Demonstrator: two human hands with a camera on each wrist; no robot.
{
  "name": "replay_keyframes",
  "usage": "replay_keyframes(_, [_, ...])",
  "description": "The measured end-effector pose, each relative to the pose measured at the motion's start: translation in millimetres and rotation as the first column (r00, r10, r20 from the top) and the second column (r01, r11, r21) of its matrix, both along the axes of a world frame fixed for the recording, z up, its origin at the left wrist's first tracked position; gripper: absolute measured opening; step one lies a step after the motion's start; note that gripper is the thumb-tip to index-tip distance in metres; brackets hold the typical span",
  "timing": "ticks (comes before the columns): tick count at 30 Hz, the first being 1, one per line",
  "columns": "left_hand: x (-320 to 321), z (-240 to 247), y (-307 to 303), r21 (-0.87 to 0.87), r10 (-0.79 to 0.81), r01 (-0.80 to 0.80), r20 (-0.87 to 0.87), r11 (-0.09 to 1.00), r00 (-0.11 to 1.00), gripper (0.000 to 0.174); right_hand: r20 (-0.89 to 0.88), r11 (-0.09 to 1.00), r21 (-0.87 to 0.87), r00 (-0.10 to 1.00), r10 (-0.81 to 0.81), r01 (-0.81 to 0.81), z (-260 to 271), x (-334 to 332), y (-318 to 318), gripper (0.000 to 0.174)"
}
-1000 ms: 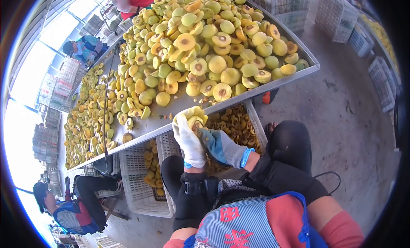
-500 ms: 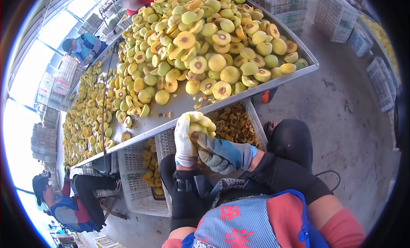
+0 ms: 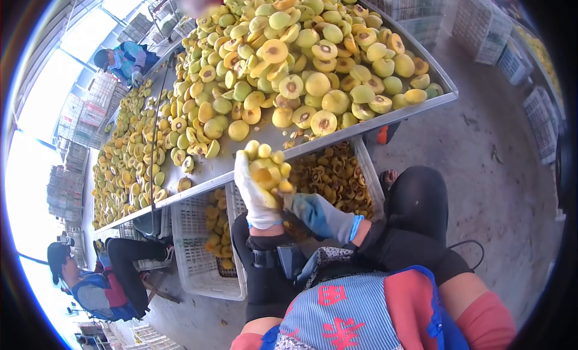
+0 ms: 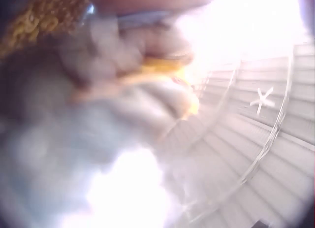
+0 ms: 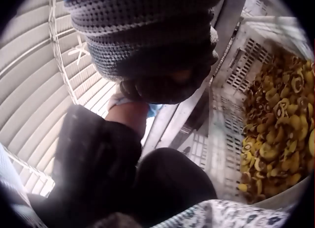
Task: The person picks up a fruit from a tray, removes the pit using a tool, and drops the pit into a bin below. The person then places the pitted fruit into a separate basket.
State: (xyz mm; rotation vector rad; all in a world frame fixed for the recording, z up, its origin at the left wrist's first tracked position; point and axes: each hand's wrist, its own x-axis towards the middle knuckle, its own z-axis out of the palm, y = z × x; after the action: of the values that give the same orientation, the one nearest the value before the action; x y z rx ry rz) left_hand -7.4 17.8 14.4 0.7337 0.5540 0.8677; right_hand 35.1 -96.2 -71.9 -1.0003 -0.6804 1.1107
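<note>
In the head view my left hand (image 3: pixel 257 187), in a white glove with yellow-stained fingertips, holds a yellow fruit half (image 3: pixel 265 175) against its palm, fingers bent around it. My right hand (image 3: pixel 319 215), in a blue-grey glove, is at the lower right of the fruit, its fingertips beside a small brownish spot. The right wrist view shows curled fingers on the right glove (image 5: pixel 157 50); what they hold is hidden. The left wrist view is badly blurred, with a glove (image 4: pixel 142 100) around something yellow-orange. Halved fruit (image 3: pixel 324 122) is heaped on the metal table (image 3: pixel 226 148).
Below the table edge stand a crate of brown-yellow pieces (image 3: pixel 337 175) and a white crate (image 3: pixel 195 247). One person sits at the lower left (image 3: pixel 99 290), another stands beyond the table (image 3: pixel 123 61). Stacked crates (image 3: pixel 478 25) stand at the upper right.
My left hand's fingers have spread and the fruit half shows more fully. The right hand has shifted slightly and covers less of the fruit. The head view has moved a little.
</note>
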Motion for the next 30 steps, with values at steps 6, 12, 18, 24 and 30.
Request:
replay_keyframes(6, [-84, -11, 88, 0.853, 0.784, -0.113, -0.405, 0.509, 0.47, 0.033, -0.656, 0.798, -0.284, 0.715, 0.242, -0.531, 47, 28, -15, 0.063])
replay_keyframes(12, [-33, -6, 136, 0.877, 0.769, 0.353, -0.463, 0.326, 0.44, 0.047, -0.646, 0.862, -0.305, 0.753, 0.125, -0.405, 45, 36, -1, 0.063])
replay_keyframes(18, [32, -31, 164, 0.578, 0.67, 0.71, -0.714, 0.402, 0.202, 0.056, -0.338, 0.875, -0.43, 0.938, 0.075, -0.225, 47, 37, -3, 0.046])
replay_keyframes(24, [3, -15, 114, 0.418, 0.017, 0.201, -0.463, 0.886, 0.886, 0.036, 0.014, 0.981, 0.112, 0.987, -0.16, 0.157, 24, 34, 11, 0.031])
replay_keyframes(30, [0, 13, 26, 0.405, -0.144, 0.338, -0.437, 0.849, 0.888, 0.059, 0.364, 0.977, 0.078, 0.907, -0.212, 0.198, 50, 38, 7, 0.039])
